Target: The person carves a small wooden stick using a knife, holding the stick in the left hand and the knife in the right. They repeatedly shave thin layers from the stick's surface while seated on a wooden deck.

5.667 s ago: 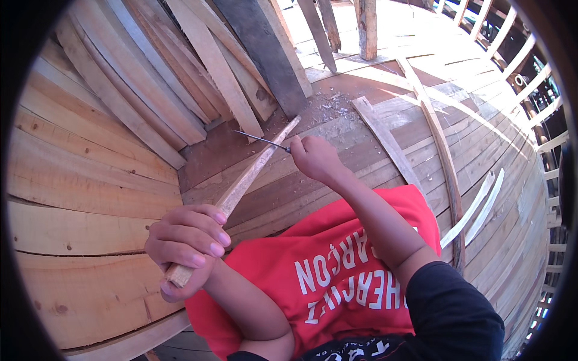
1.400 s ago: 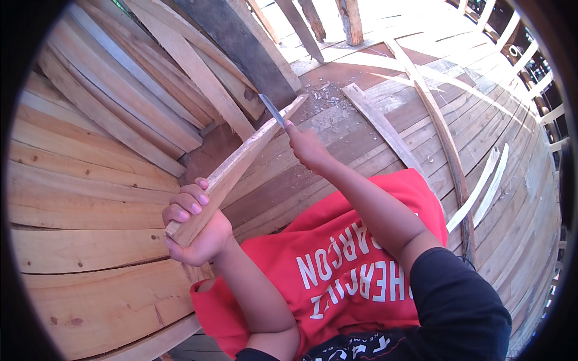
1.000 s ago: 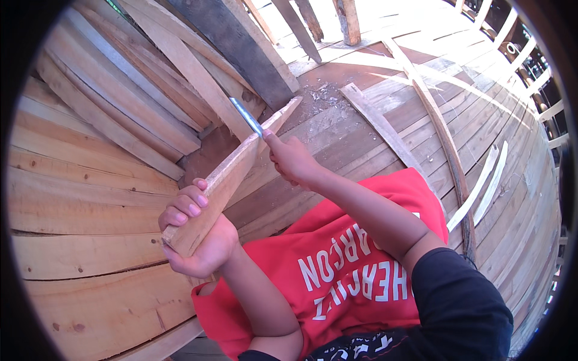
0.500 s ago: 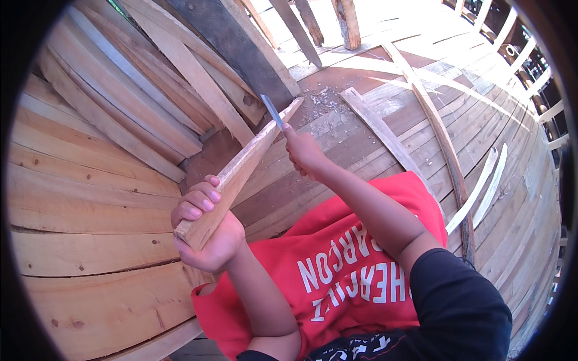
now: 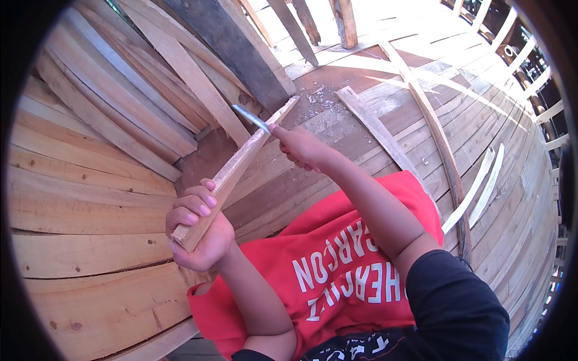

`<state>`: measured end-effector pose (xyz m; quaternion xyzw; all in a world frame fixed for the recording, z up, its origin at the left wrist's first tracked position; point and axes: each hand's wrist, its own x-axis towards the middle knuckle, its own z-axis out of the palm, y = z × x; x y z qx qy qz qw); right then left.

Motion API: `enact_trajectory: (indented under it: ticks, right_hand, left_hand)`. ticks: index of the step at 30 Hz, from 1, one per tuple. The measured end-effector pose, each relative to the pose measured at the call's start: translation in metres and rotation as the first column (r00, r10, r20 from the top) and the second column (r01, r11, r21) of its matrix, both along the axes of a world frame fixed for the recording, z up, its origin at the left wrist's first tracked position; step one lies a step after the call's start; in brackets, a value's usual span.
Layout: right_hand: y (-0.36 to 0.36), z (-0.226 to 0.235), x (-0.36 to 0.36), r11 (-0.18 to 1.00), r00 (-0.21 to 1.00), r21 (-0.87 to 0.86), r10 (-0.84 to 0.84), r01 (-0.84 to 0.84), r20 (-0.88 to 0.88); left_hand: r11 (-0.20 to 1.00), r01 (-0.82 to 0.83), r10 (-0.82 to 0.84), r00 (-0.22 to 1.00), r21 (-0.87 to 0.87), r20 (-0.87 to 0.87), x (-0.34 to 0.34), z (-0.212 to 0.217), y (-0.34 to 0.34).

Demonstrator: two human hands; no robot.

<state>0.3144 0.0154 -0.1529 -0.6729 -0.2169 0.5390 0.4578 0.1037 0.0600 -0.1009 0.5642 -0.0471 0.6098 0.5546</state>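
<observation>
My left hand (image 5: 197,231) grips the near end of a long tapered wooden stick (image 5: 238,169) that slants up and away toward the plank floor. My right hand (image 5: 300,147) holds a knife with a thin metal blade (image 5: 251,118); the blade lies across the stick's upper part, its tip pointing left. A red cloth with white lettering (image 5: 337,265) covers my lap below both arms.
Curved wooden planks (image 5: 90,198) rise on the left like a hull wall. A dark board (image 5: 232,51) and lighter boards (image 5: 174,66) lean ahead. Loose thin slats (image 5: 376,129) and white strips (image 5: 475,186) lie on the plank floor, with wood shavings (image 5: 319,99) near the stick's tip.
The blade has slid back and forth along the stick's upper part over the last second. My left hand keeps its grip on the stick's near end and has shifted only slightly.
</observation>
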Motion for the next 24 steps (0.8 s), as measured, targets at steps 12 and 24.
enact_trajectory:
  ticks: [12,24]
  right_hand:
    - [-0.004,0.005,-0.014,0.999,1.0,0.031,0.019,-0.02,0.024]
    - [-0.004,0.006,-0.024,0.983,0.997,0.173,0.046,-0.057,0.065]
  left_hand:
    - [0.993,0.075,-0.07,0.996,0.091,-0.055,-0.011,-0.001,0.011]
    - [0.991,0.105,-0.095,0.989,0.088,-0.11,-0.009,0.002,0.007]
